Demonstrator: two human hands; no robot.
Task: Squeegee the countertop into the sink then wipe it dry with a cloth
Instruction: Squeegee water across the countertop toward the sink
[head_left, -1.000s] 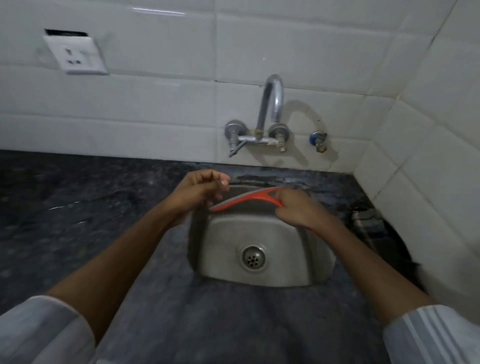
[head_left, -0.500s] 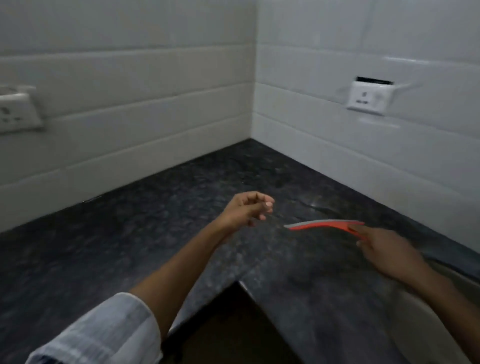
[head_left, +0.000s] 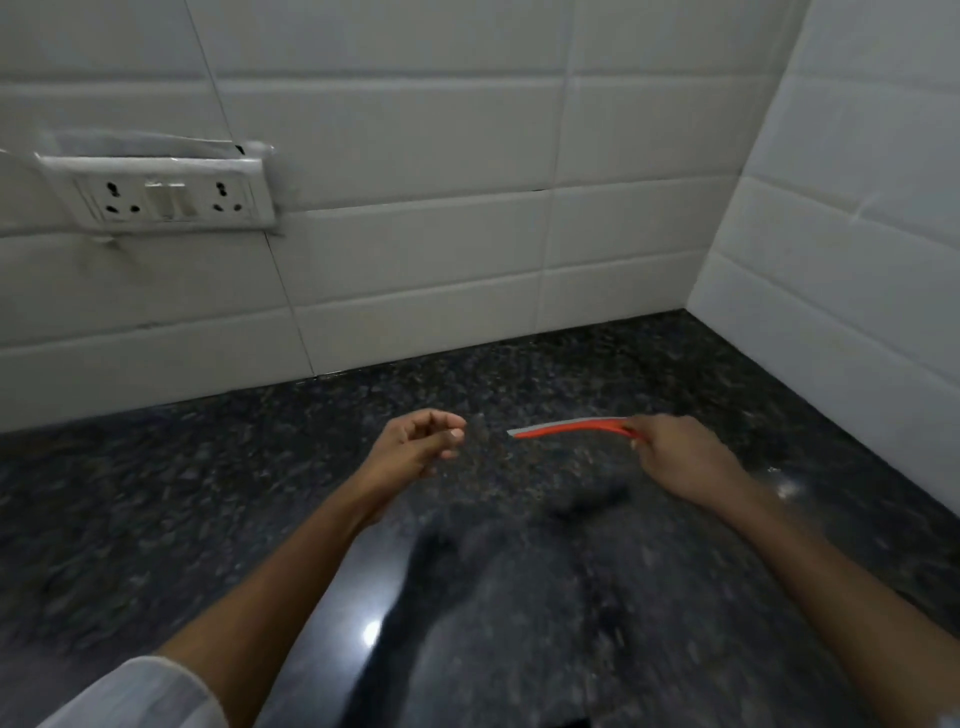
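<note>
While the right hand (head_left: 680, 457) holds one end of the red squeegee (head_left: 571, 429) up over the dark speckled surface (head_left: 208, 519), the left hand (head_left: 415, 447) hangs beside its free tip, fingers curled, holding nothing. A white socket plate (head_left: 166, 196) sits on the tiled wall (head_left: 415, 156). No words can be read.

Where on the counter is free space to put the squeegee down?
The counter is bare nearly everywhere: the left stretch below the socket, and the back strip along the tiles to the corner. Only the middle is taken, by the left hand and the right hand holding the squeegee.
</note>
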